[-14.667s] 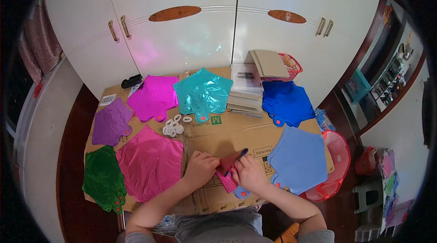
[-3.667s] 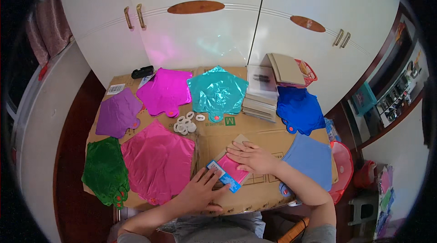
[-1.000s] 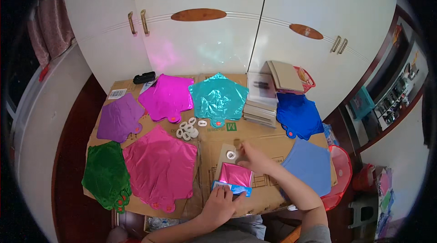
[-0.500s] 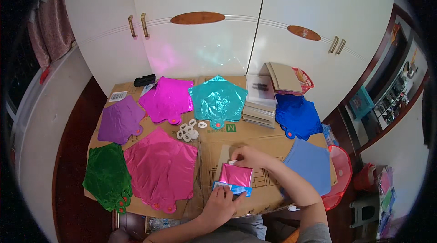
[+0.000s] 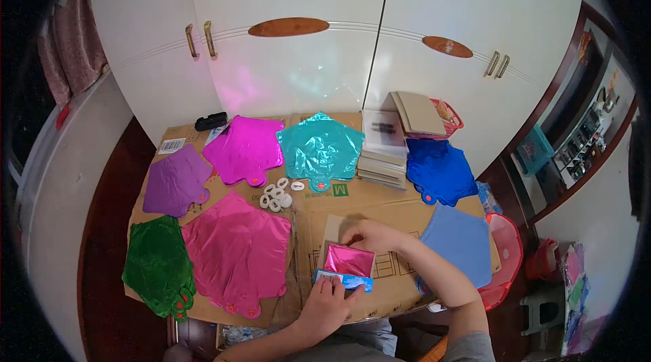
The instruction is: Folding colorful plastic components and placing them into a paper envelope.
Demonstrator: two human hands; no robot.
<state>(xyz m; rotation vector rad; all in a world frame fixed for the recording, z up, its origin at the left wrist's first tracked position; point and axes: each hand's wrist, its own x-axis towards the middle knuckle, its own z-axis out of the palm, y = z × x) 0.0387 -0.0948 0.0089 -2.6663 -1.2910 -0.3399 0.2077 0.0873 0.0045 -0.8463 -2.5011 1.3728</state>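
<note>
Your left hand (image 5: 330, 299) pinches the blue strip (image 5: 343, 281) on the folded pink foil packet (image 5: 350, 261) — your right hand (image 5: 367, 234) presses flat on its top edge, mid-bench (image 5: 352, 203). The red basket (image 5: 506, 253) beside you holds light-blue foil sheets (image 5: 462, 241).

White barcode label (image 5: 171, 146) on cardboard's far-left corner; pink packet's blue header card (image 5: 344, 280) near hands

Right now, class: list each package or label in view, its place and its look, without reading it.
Folded pink foil packet with blue card strip: under both hands, table front.
White barcode sticker: back-left cardboard corner.
Green square mark: printed below teal balloon.
</note>
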